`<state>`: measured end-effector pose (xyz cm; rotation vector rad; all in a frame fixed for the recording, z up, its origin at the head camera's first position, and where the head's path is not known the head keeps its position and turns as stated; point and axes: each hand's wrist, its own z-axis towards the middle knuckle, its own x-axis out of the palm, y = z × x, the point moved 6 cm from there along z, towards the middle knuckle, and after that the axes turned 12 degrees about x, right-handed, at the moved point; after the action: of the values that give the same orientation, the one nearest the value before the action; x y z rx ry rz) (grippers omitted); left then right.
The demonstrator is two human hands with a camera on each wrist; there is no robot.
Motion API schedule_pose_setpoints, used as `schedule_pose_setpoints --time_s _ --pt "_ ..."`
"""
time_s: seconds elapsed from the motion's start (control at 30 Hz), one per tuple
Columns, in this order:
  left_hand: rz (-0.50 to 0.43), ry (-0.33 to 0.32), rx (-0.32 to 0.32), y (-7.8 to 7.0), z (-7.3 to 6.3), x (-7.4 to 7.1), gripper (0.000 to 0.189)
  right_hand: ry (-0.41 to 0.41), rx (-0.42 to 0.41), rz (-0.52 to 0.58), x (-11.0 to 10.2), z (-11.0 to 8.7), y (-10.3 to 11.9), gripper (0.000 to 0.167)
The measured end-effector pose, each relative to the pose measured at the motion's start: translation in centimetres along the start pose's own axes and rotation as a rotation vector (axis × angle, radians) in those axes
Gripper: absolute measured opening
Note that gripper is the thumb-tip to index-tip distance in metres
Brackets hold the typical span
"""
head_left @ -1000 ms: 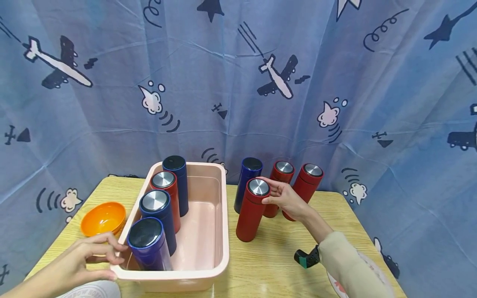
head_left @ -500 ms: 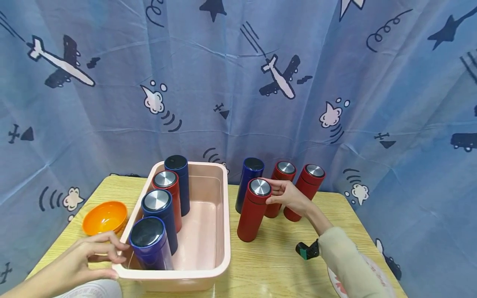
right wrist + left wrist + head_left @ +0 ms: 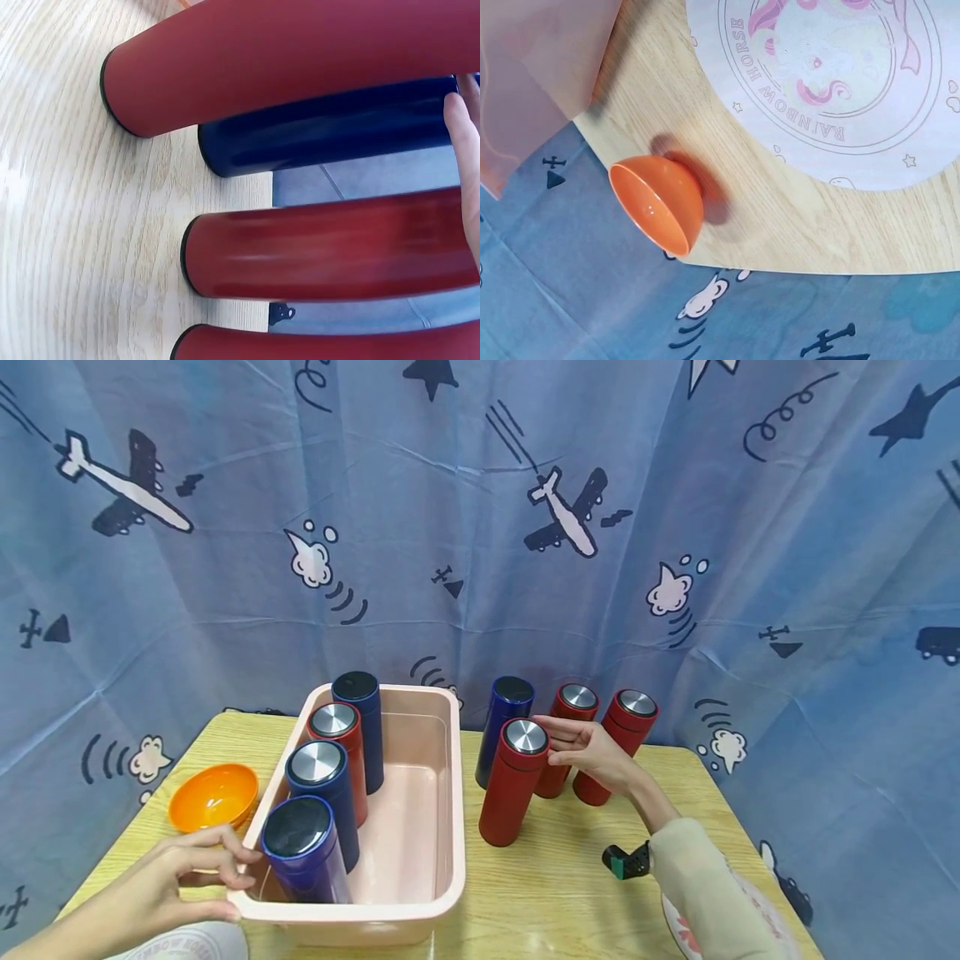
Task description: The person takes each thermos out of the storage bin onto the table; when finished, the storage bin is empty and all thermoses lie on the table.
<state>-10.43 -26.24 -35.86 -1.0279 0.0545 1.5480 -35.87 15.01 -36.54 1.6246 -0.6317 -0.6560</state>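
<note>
At the near left corner of the pink plastic bin (image 3: 405,912), my left hand (image 3: 168,878) holds the rim with its fingers and thumb. Inside along the bin's left side stand several thermos bottles: a glossy blue one (image 3: 306,860) nearest, then a dark blue one, a red one and another dark blue one. Right of the bin a red thermos bottle (image 3: 512,797) stands upright on the table. My right hand (image 3: 596,756) is just beside its lid, fingers fairly straight; in the right wrist view the thumb (image 3: 463,142) shows apart from that bottle.
Behind the right hand stand a blue thermos bottle (image 3: 504,714) and two red ones (image 3: 617,735). An orange bowl (image 3: 213,797) sits left of the bin. Round printed mats (image 3: 832,142) lie near the front edge. A patterned blue curtain (image 3: 480,527) hangs behind the table (image 3: 540,893).
My right hand has let go of the red thermos bottle and drawn slightly to the right. The bottle stays standing, and my left hand keeps its place at the bin's corner.
</note>
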Motion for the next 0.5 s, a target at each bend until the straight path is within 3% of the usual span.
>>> schedule_pose_setpoints --time_s 0.3,0.5 --pt "-0.017 -0.016 0.015 0.0 0.0 0.0 0.04 0.003 -0.048 0.059 -0.7 -1.7 0.0 0.061" --pt "0.0 -0.011 -0.014 0.0 0.0 0.0 0.039 0.005 -0.095 0.059 -1.1 -3.3 -0.1 0.056"
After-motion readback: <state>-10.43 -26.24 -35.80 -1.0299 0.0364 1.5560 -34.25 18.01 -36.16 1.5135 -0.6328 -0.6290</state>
